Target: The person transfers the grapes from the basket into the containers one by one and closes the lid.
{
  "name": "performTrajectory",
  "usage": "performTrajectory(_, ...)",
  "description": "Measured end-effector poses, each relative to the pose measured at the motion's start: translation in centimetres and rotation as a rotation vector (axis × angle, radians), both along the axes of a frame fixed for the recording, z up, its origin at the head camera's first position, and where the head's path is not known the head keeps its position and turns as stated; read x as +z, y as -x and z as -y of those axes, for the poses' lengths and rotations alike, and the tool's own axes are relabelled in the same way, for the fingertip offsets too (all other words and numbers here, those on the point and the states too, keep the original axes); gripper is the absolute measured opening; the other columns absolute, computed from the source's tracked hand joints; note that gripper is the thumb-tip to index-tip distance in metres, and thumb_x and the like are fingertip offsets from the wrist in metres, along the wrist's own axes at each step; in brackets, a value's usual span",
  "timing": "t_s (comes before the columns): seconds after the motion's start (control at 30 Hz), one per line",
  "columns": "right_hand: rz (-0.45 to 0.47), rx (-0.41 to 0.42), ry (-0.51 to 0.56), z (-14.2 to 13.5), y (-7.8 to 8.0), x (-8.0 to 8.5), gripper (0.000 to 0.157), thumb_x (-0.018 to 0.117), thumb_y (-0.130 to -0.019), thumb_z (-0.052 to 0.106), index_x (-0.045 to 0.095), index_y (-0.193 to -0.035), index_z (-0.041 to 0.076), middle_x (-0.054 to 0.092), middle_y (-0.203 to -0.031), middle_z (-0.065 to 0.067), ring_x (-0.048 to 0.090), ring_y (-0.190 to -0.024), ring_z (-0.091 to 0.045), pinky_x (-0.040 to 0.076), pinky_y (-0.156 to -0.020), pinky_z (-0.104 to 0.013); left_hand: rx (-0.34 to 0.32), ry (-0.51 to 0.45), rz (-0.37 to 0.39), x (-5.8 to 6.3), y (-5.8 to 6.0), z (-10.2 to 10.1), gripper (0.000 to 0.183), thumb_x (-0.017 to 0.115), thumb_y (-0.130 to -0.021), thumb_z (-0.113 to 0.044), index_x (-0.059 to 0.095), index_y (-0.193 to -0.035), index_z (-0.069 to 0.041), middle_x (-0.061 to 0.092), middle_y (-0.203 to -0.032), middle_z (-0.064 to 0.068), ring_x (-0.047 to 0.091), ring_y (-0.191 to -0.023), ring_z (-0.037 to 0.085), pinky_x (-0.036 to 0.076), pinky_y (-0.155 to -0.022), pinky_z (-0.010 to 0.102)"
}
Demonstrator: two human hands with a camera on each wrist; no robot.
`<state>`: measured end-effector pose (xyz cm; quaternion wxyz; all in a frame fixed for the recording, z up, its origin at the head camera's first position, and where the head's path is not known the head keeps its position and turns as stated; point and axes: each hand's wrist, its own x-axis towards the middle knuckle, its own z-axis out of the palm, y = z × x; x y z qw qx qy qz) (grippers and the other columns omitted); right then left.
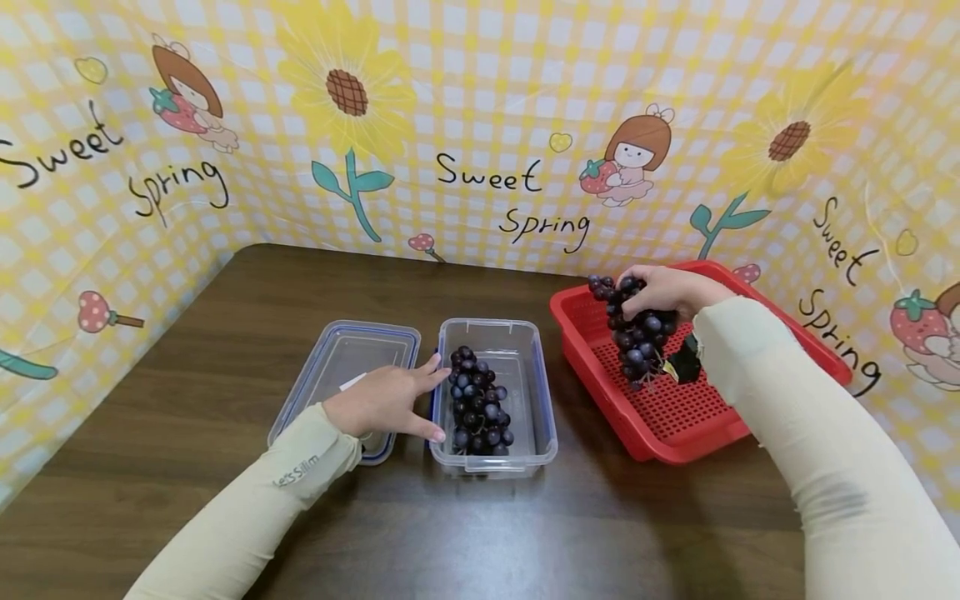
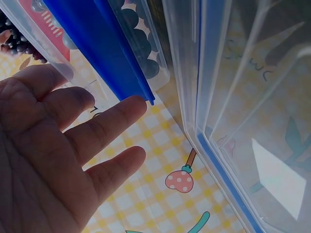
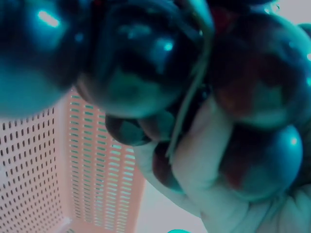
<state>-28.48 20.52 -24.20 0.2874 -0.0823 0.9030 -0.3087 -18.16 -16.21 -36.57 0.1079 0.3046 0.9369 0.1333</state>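
A bunch of dark grapes hangs from my right hand, which grips it near its top over the red basket. Close up in the right wrist view, the fingers curl among the grapes. My left hand spreads its fingers at the left wall of the clear plastic container. In the left wrist view the fingertips lie at the container's blue side flap; whether they press it I cannot tell. Inside the container, along its left side, lies another bunch of grapes.
Left of the container lies a clear lid with a blue seal, partly under my left hand. A dark leaf-like piece shows in the basket beside my right sleeve. A checked cloth stands behind the brown table.
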Motion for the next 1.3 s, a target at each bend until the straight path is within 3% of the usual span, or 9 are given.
performTrajectory(0.17,-0.008,0.043,-0.036,1.8,-0.3,0.2,0.044,0.06,-0.086,0.009,0.038,-0.124,0.002,0.033,-0.129,-0.024,0.045,-0.107,-0.037,0.047,-0.083,-0.047,0.012,0.013,0.001,0.1,0.0,-0.1,0.094,0.071,-0.077,-0.055,0.035,-0.147,-0.004,0.026,-0.15,0.022,0.034,-0.046,0.009,0.048,-0.086,0.043)
performTrajectory(0.3,0.001,0.054,-0.003,3.1,-0.5,0.1,0.043,0.061,-0.085,0.007,0.04,-0.122,0.003,0.033,-0.128,-0.022,0.044,-0.106,-0.034,0.045,-0.082,-0.042,0.009,0.012,0.005,0.0,0.0,-0.2,0.095,0.071,-0.077,-0.056,0.035,-0.148,-0.004,0.026,-0.15,0.022,0.028,-0.044,0.008,0.048,-0.084,0.04)
performTrajectory(0.47,-0.006,0.057,0.052,4.7,-0.5,0.0,0.039,0.061,-0.085,0.004,0.041,-0.119,0.003,0.036,-0.125,-0.02,0.045,-0.101,-0.03,0.044,-0.076,-0.037,0.008,0.01,0.006,0.0,0.0,-0.1,0.095,0.071,-0.077,-0.056,0.035,-0.148,-0.004,0.026,-0.15,0.022,0.033,-0.045,0.009,0.048,-0.089,0.044)
performTrajectory(0.83,-0.037,0.069,0.112,8.5,-0.4,-0.8,0.04,0.061,-0.086,0.004,0.043,-0.122,0.006,0.044,-0.125,-0.018,0.049,-0.101,-0.029,0.045,-0.072,-0.036,-0.005,-0.009,0.003,-0.2,0.1,0.0,0.094,0.072,-0.078,-0.053,0.035,-0.147,-0.002,0.026,-0.15,0.024,0.024,-0.042,0.008,0.048,-0.084,0.042)
performTrajectory(0.87,-0.034,0.068,0.131,8.9,-0.5,-1.0,0.041,0.061,-0.087,0.004,0.043,-0.123,0.006,0.044,-0.126,-0.018,0.05,-0.102,-0.029,0.045,-0.074,-0.036,-0.004,-0.009,0.006,-0.2,0.1,-0.1,0.094,0.072,-0.078,-0.053,0.035,-0.147,-0.002,0.026,-0.15,0.024,0.026,-0.042,0.009,0.047,-0.089,0.044)
performTrajectory(0.97,0.002,0.048,0.181,9.9,-1.0,-1.6,0.043,0.062,-0.088,0.004,0.042,-0.126,0.008,0.049,-0.122,-0.017,0.051,-0.104,-0.029,0.045,-0.074,-0.037,-0.012,-0.003,-0.003,-0.1,0.1,0.0,0.093,0.071,-0.078,-0.053,0.035,-0.146,-0.001,0.027,-0.149,0.025,0.051,-0.05,0.013,0.04,-0.098,0.053)
performTrajectory(1.07,0.026,0.017,0.215,10.7,-1.4,-2.2,0.042,0.062,-0.089,0.005,0.043,-0.125,0.012,0.055,-0.115,-0.014,0.051,-0.105,-0.028,0.043,-0.072,-0.038,-0.013,0.004,-0.003,-0.1,0.1,0.0,0.093,0.07,-0.078,-0.054,0.036,-0.146,-0.001,0.027,-0.149,0.025,0.059,-0.059,0.018,0.032,-0.103,0.059)
performTrajectory(1.17,0.047,-0.026,0.272,11.4,-1.8,-2.7,0.039,0.061,-0.09,0.006,0.044,-0.123,0.014,0.061,-0.113,-0.015,0.052,-0.107,-0.029,0.045,-0.07,-0.04,-0.01,-0.002,0.003,-0.1,0.1,0.0,0.094,0.071,-0.078,-0.054,0.035,-0.147,-0.001,0.026,-0.149,0.025,0.045,-0.046,0.011,0.034,-0.102,0.057)
performTrajectory(1.3,0.076,-0.085,0.346,11.8,-2.1,-3.6,0.039,0.062,-0.089,0.006,0.044,-0.122,0.015,0.055,-0.122,-0.014,0.053,-0.107,-0.03,0.049,-0.07,-0.043,-0.007,-0.014,0.008,-0.1,0.1,0.0,0.093,0.072,-0.078,-0.052,0.035,-0.147,-0.002,0.026,-0.15,0.024,0.03,-0.042,0.008,0.038,-0.1,0.054)
